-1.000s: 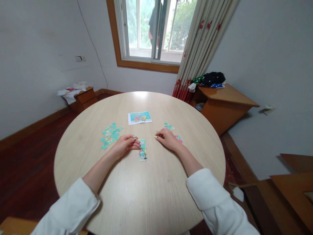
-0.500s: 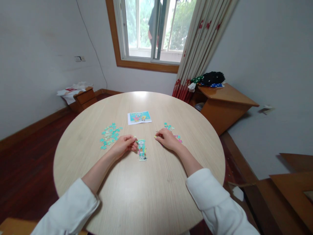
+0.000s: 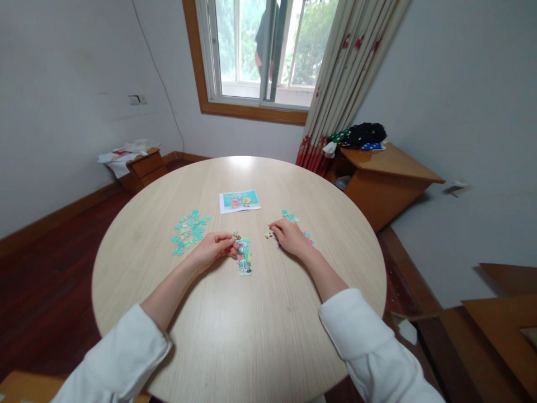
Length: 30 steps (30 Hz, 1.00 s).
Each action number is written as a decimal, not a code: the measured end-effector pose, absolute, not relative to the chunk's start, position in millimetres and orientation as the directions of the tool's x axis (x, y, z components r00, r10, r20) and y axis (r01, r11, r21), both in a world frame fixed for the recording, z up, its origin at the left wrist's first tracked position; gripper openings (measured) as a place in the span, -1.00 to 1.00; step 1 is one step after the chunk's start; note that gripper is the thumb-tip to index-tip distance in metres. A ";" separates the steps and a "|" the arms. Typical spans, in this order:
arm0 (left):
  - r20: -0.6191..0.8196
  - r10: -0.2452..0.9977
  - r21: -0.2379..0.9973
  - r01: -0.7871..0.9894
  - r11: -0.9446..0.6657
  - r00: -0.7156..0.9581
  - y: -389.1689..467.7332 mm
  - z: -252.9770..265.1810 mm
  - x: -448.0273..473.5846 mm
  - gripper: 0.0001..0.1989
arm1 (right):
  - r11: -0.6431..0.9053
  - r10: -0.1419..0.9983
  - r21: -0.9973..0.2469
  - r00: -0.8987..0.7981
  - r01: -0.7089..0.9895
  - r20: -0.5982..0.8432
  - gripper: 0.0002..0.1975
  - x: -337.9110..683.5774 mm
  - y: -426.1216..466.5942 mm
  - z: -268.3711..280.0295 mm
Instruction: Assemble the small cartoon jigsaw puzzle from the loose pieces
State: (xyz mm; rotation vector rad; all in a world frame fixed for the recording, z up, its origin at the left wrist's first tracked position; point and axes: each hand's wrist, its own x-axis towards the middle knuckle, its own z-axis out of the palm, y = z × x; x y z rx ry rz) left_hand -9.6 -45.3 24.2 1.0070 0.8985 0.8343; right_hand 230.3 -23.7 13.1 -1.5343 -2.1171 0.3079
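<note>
Head view: round table (image 3: 235, 336) bears all items. Left hand (image 3: 212, 247) and right hand (image 3: 290, 235) flank the centre. Turquoise pieces (image 3: 183, 244) lie left, apparently grouped by colour. Picture sheet (image 3: 240, 201) lies beyond, presumably for reference. Joined strip (image 3: 245, 265) lies between the hands, likely for reach. Left fingers pinch a patterned piece (image 3: 236, 236) near its far end; right fingers are narrow beside a loose piece (image 3: 268, 235), grip undetermined.

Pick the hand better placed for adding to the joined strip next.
Probably the left hand: it pinches a puzzle piece near the joined strip. The right hand is farther off, by loose pieces.
</note>
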 end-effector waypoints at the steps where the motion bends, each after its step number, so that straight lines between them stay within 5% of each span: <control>1: -0.231 0.893 0.936 -0.161 0.312 0.386 -45.5 24.4 -9.6 -0.77 | 0.328 0.936 -0.464 -0.218 0.823 0.275 -0.76 230.9 -23.6 13.5; 30: -0.232 0.927 0.954 -0.118 0.277 0.296 -46.2 27.4 -9.2 -0.67 | -0.007 0.948 -0.362 0.121 0.932 0.293 -0.71 261.2 -17.9 16.3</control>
